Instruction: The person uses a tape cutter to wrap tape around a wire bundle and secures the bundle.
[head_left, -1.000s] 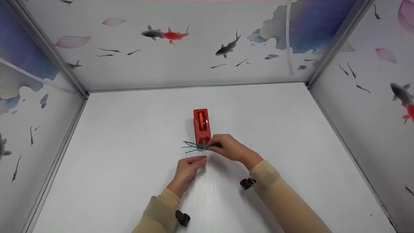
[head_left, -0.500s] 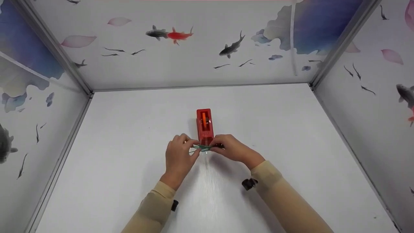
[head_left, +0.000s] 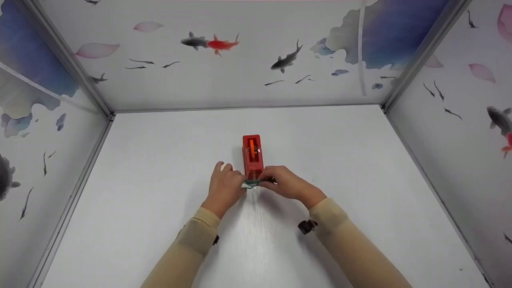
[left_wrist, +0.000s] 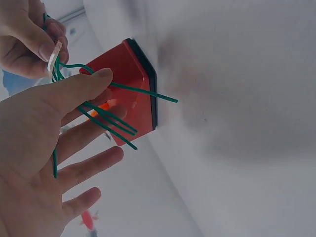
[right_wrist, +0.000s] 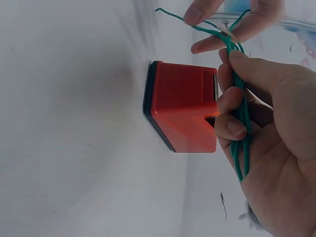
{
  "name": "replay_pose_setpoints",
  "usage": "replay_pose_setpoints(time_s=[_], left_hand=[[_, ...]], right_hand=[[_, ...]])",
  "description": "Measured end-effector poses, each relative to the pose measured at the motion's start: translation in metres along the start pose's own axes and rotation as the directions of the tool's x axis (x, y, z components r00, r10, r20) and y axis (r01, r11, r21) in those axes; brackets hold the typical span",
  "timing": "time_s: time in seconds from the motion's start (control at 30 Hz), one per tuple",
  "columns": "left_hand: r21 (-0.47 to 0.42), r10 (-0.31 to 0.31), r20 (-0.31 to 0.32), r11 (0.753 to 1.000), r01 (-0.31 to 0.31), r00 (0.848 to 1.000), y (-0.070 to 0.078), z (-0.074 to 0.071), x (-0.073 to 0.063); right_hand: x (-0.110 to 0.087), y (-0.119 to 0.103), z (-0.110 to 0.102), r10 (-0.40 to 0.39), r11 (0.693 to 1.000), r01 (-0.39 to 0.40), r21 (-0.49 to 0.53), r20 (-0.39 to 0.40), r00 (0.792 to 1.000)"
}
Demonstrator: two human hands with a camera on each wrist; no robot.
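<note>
A bundle of thin green wires (right_wrist: pixel 239 111) lies across the fingers of my right hand (head_left: pixel 289 185), which grips it with thumb and curled fingers. At the bundle's end, a small pale strip (left_wrist: pixel 55 57) that looks like tape sits beside the right fingertips. My left hand (head_left: pixel 226 188) pinches loose wire ends between thumb and forefinger, its other fingers spread; several ends (left_wrist: pixel 116 121) stick out past them. Both hands meet just in front of a red tape dispenser (head_left: pixel 252 158) with an orange wheel inside. Its toothed cutter (right_wrist: pixel 216 88) faces the hands.
The dispenser stands on a white table (head_left: pixel 152 160). Upright white panels (head_left: pixel 248 84) printed with fish and petals enclose the back and both sides. A black wrist camera (head_left: pixel 307 227) hangs at the right sleeve.
My left hand has moved up from below the wires to their ends and now pinches them, its outer fingers spreading. The right hand keeps its grip in place.
</note>
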State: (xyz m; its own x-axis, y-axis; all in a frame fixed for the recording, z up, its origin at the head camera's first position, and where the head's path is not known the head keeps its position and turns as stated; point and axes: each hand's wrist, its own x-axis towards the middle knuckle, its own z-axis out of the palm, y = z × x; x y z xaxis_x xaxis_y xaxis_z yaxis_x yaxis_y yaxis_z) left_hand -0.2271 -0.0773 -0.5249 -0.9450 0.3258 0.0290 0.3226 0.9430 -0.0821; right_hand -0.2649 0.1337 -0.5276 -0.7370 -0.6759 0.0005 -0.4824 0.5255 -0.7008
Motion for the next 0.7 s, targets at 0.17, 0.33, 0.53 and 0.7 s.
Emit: replay_pose_setpoints(time_s=[0.17, 0.33, 0.53, 0.7], left_hand=[[-0.009, 0.034, 0.011, 0.999, -0.034, 0.999, -0.003, 0.006, 0.002], [-0.045, 0.088, -0.011, 0.995, -0.089, 0.996, -0.009, 0.009, -0.001], [-0.207, 0.160, -0.091, 0.962, -0.176, 0.983, -0.019, 0.014, -0.006], [-0.264, 0.156, -0.122, 0.947, -0.184, 0.980, -0.019, 0.015, -0.005]], right_hand=[[0.000, 0.001, 0.000, 0.002, 1.000, -0.002, 0.003, -0.001, 1.000], [-0.002, 0.001, -0.001, 0.012, 1.000, -0.012, -0.014, -0.001, 1.000], [-0.003, 0.003, -0.002, 0.012, 0.999, -0.012, -0.051, 0.001, 1.000], [-0.004, 0.004, -0.002, 0.023, 0.998, -0.022, -0.064, 0.024, 0.999]])
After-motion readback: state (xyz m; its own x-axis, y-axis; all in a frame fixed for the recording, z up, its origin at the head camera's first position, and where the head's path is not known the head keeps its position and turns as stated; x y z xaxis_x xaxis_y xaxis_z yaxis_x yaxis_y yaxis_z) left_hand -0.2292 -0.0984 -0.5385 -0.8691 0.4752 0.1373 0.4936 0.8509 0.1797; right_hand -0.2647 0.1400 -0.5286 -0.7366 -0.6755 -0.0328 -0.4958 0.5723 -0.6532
